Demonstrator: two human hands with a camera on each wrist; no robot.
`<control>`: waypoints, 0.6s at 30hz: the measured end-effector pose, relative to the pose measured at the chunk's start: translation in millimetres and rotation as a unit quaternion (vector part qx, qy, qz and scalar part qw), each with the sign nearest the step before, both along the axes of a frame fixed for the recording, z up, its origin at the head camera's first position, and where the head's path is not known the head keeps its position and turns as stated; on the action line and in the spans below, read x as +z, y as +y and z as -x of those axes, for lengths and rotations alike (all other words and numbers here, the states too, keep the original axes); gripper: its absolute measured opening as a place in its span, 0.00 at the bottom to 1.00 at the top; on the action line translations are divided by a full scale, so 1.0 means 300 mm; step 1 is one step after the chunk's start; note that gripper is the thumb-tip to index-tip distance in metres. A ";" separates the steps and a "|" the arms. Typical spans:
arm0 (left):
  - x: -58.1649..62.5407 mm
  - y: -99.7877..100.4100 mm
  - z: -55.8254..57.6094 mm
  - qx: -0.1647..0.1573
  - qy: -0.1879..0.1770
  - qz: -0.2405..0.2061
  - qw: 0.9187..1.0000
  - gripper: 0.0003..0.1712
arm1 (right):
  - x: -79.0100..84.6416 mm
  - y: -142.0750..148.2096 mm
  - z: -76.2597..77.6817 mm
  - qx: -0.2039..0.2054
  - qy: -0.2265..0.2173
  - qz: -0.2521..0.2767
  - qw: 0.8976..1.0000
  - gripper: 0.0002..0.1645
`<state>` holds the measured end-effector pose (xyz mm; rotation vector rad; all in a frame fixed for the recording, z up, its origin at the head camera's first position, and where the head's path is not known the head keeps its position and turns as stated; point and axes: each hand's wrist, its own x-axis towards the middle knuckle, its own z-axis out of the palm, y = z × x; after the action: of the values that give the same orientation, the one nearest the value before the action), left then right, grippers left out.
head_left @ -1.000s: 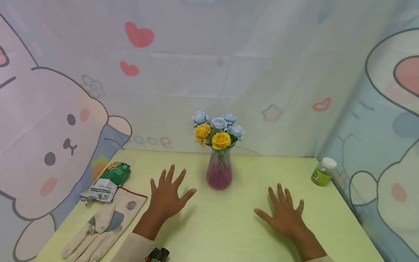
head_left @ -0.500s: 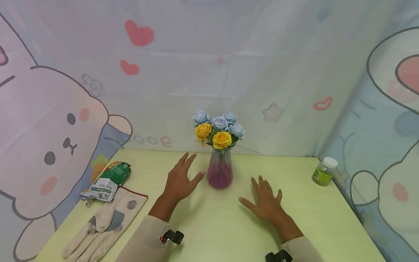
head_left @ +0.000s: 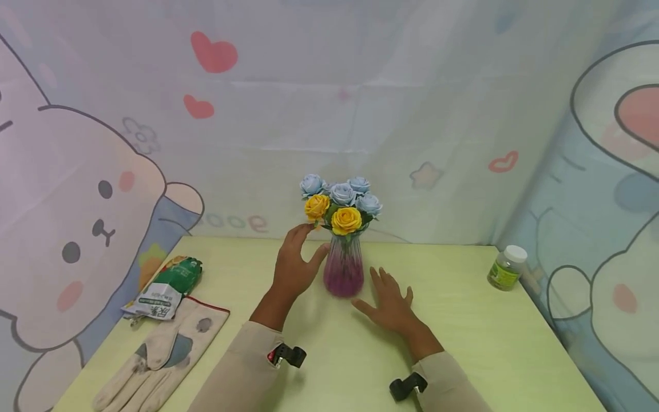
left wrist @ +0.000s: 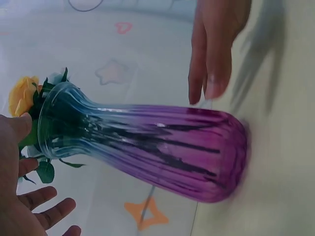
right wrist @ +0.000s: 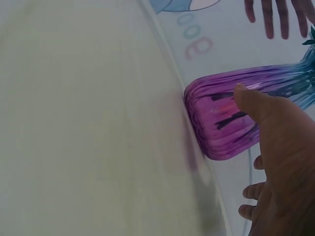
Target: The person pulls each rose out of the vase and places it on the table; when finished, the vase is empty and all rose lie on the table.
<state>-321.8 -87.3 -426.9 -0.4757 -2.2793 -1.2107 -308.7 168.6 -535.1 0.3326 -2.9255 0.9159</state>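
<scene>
A ribbed glass vase (head_left: 344,272), purple at the base and clear blue toward the rim, stands upright at the back middle of the table. Blue and yellow roses (head_left: 346,221) fill its mouth. My left hand (head_left: 295,266) is at the vase's left, fingers spread near the neck; in the left wrist view its thumb overlaps the rim and flowers. Lower on the right side, my right hand (head_left: 388,306) reaches toward the purple base with fingers extended. The right wrist view shows the right thumb (right wrist: 251,101) in front of the vase's lower body.
On the left of the table lie a white work glove (head_left: 165,355) and a green and white packet (head_left: 167,289). A small jar (head_left: 507,268) with a white lid stands at the right edge. A printed cloth (head_left: 437,114) hangs behind the table.
Both hands have moved inward and forward, from wide apart over the table to either side of the vase. The vase, glove, packet and jar have stayed in place.
</scene>
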 end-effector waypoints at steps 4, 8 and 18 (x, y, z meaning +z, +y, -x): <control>0.018 0.036 0.021 -0.018 0.028 -0.035 0.999 0.28 | -0.008 -0.029 0.021 0.001 0.009 0.012 1.000 0.62; 0.027 0.063 0.033 -0.030 0.023 -0.060 0.998 0.27 | -0.017 -0.050 0.040 -0.005 0.016 0.021 1.000 0.62; 0.015 0.086 0.062 -0.043 -0.076 -0.160 0.983 0.23 | -0.024 -0.083 0.051 0.001 0.012 0.058 0.998 0.59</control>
<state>-340.3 -61.5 -422.5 -0.3735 -2.1455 -1.6722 -324.1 143.7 -542.3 0.3370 -2.8344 1.0691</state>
